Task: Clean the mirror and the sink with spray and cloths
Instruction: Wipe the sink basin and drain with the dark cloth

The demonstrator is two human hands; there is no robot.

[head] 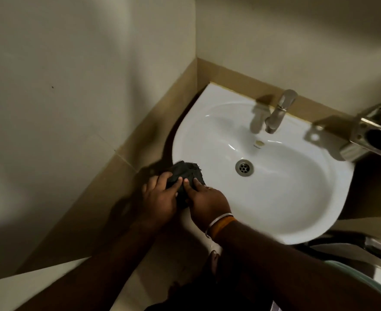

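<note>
I see both hands together on a crumpled dark cloth, pressing it on the left rim of the white ceramic oval sink. Left hand grips the cloth's left side; right hand, w/ white and orange bands at the wrist, pinches its right side. Round metal drain sits mid-basin, right of the cloth. Steel tap stands at the sink's back edge.

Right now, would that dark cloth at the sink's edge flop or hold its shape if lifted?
The dark cloth looks bunched and creased under both hands, so it likely flops. It probably slides easily on the glossy sink rim and won't roll.
</note>
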